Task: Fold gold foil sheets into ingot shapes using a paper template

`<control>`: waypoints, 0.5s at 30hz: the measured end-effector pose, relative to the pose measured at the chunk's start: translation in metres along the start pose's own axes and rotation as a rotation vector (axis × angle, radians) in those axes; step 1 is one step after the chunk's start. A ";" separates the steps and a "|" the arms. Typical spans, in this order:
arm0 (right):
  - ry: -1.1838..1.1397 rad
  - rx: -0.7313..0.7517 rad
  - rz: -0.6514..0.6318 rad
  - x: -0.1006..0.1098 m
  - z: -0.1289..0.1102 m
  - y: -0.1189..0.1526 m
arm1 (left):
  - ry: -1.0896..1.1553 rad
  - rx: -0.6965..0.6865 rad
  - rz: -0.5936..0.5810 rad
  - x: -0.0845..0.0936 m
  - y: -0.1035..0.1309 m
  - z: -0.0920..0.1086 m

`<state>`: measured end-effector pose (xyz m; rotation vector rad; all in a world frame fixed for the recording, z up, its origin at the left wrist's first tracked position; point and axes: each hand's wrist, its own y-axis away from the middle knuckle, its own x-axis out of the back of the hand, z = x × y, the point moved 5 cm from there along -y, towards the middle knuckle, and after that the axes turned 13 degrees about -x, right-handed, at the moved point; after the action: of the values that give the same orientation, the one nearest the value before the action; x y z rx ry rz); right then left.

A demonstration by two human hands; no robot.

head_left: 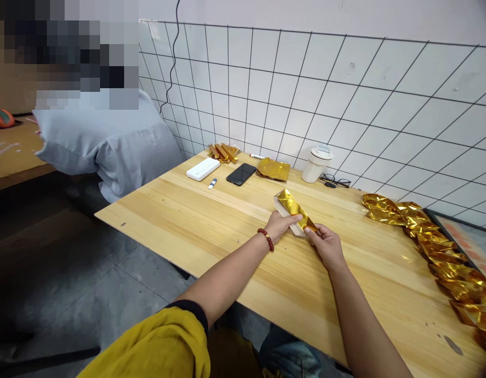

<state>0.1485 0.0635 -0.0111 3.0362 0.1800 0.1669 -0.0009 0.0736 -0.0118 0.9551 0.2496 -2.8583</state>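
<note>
Both my hands hold one piece of gold foil paper (289,202) over the middle of the wooden table (179,220). It is folded into a long, narrow shape, with a white side showing along its left edge. My left hand (280,226), with a red bead bracelet at the wrist, grips the paper from the left, thumb on the gold face. At the near right end, my right hand (325,244) pinches the paper between thumb and fingers. Parts of the fingers are hidden beneath it.
Crumpled gold foil pieces (427,239) run along the right. At the back are folded gold strips (224,153), a white power bank (203,169), a phone (241,174), a gold paper stack (273,169), a cup (317,164) and glasses (335,181). A person (120,142) sits at left.
</note>
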 end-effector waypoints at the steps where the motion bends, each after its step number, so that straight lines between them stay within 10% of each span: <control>1: -0.003 0.007 0.011 0.001 0.000 0.000 | 0.007 -0.002 0.018 0.001 -0.001 -0.001; 15: -0.043 0.016 0.008 0.003 -0.002 0.001 | 0.027 -0.001 0.040 0.002 -0.002 -0.002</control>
<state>0.1509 0.0628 -0.0087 3.0538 0.1663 0.1006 -0.0020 0.0755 -0.0141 0.9870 0.2310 -2.8107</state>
